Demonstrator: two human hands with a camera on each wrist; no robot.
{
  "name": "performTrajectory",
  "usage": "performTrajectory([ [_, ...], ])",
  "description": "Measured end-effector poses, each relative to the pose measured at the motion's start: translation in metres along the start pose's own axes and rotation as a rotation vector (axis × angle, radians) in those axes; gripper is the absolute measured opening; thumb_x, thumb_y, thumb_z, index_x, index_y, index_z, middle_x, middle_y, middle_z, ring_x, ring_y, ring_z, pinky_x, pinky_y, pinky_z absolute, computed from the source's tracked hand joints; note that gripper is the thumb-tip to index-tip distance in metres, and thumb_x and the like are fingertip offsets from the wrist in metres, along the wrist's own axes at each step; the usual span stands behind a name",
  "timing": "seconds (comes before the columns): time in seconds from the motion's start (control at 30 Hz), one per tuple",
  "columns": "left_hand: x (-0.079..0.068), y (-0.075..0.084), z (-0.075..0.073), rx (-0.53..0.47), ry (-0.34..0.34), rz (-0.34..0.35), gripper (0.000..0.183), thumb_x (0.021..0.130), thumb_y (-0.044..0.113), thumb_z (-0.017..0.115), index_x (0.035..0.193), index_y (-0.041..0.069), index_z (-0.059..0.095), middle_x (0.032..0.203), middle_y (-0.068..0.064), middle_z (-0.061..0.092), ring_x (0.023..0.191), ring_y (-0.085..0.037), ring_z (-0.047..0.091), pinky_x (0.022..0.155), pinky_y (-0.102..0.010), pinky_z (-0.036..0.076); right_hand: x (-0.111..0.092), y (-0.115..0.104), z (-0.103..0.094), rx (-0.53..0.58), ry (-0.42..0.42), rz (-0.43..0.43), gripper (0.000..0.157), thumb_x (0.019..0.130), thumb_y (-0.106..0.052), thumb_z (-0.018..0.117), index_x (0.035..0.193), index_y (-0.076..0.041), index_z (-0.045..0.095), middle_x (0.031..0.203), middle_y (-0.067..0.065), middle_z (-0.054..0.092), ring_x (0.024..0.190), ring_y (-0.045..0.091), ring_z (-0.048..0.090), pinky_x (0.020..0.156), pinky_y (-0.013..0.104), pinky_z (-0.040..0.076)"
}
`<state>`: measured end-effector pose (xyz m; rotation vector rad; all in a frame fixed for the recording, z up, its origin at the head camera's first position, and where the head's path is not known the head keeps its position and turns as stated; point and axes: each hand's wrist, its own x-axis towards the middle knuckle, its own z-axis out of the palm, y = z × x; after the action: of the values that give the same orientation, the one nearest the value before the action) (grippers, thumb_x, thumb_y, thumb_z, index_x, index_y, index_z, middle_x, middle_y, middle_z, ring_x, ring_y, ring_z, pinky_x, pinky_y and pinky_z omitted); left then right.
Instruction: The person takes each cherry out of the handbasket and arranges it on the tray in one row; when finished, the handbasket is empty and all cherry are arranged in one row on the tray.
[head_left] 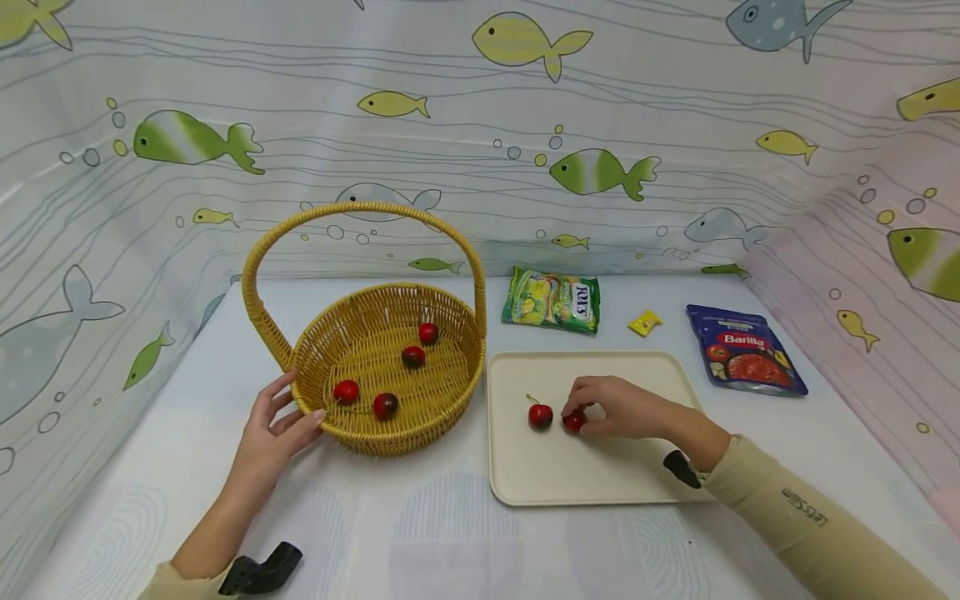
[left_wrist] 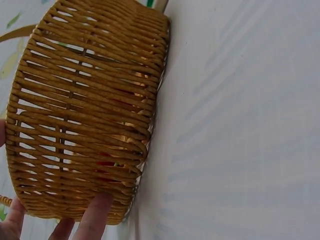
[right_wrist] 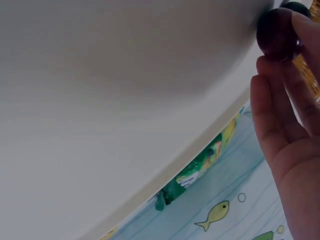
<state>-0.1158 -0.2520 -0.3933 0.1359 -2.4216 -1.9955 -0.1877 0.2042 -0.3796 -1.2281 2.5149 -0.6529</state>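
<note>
Nearest: two tan sleeves [head_left: 817,533], mine, and two black wrist pieces [head_left: 262,571]. A wide strip of bare white table [head_left: 450,533] runs in front of basket and tray.

My left hand [head_left: 270,429]: fingers spread, thumb on the near-left rim of the one wicker basket [head_left: 408,440], fingertips against its outer wall. My right hand [head_left: 618,410]: thumb and fingertips nearly closed, pinching one dark red cherry [head_left: 574,422] at the middle of the tray [head_left: 622,471]; cannot tell whether that cherry touches the tray.

Cherry count: six. One in my right fingers; a loose cherry [head_left: 540,416] just left of it, stem up; four basket cherries [head_left: 386,406], two toward the near left, two toward the far right.

Edges: tray has a low raised rim, its left side just beside the basket. Bare tray lies near, far and left of the two cherries. Basket handle [head_left: 367,208] arches overhead; floor open between cherry pairs.

Far: one green packet [head_left: 551,302], one small yellow packet [head_left: 645,322], one blue pouch [head_left: 746,350], then fish-print backdrop [head_left: 450,158].
</note>
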Motion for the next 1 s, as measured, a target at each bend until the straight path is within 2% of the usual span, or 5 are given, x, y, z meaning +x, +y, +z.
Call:
performTrajectory([
  [0.37, 0.001, -0.002, 0.0, -0.001, 0.003, 0.009, 0.074, 0.092, 0.018, 0.059, 0.149, 0.017, 0.011, 0.146, -0.022, 0.017, 0.119, -0.023, 0.039, 0.076, -0.017, 0.05, -0.003, 0.0, 0.001, -0.044, 0.028, 0.003, 0.024, 0.08, -0.004, 0.071, 0.103, -0.009, 0.068, 0.1, -0.004, 0.057, 0.093, 0.012, 0.056, 0.083, 0.033, 0.05],
  [0.6, 0.001, -0.002, 0.001, 0.003, 0.009, 0.01, 0.074, 0.092, 0.018, 0.06, 0.148, 0.017, 0.011, 0.146, -0.022, 0.018, 0.117, -0.019, 0.04, 0.075, -0.017, 0.05, -0.005, 0.0, -0.002, -0.062, 0.034, 0.017, 0.025, 0.08, -0.006, 0.071, 0.104, -0.01, 0.067, 0.102, -0.004, 0.056, 0.097, 0.014, 0.057, 0.086, 0.034, 0.049],
  [0.9, 0.0, -0.002, 0.0, -0.04, -0.002, 0.027, 0.074, 0.091, 0.014, 0.061, 0.148, 0.015, 0.013, 0.144, -0.022, 0.017, 0.115, -0.015, 0.041, 0.077, -0.019, 0.05, -0.001, -0.011, -0.023, -0.05, 0.089, -0.01, 0.026, 0.08, -0.003, 0.069, 0.106, -0.007, 0.067, 0.104, -0.002, 0.057, 0.097, 0.023, 0.058, 0.083, 0.04, 0.05],
  [1.0, 0.0, -0.002, 0.0, -0.035, -0.002, 0.023, 0.074, 0.091, 0.014, 0.06, 0.148, 0.015, 0.012, 0.145, -0.022, 0.017, 0.117, -0.019, 0.04, 0.077, -0.019, 0.05, 0.003, -0.017, -0.032, -0.063, 0.105, -0.019, 0.026, 0.08, -0.003, 0.07, 0.106, -0.008, 0.066, 0.104, 0.0, 0.058, 0.096, 0.024, 0.058, 0.081, 0.042, 0.05],
])
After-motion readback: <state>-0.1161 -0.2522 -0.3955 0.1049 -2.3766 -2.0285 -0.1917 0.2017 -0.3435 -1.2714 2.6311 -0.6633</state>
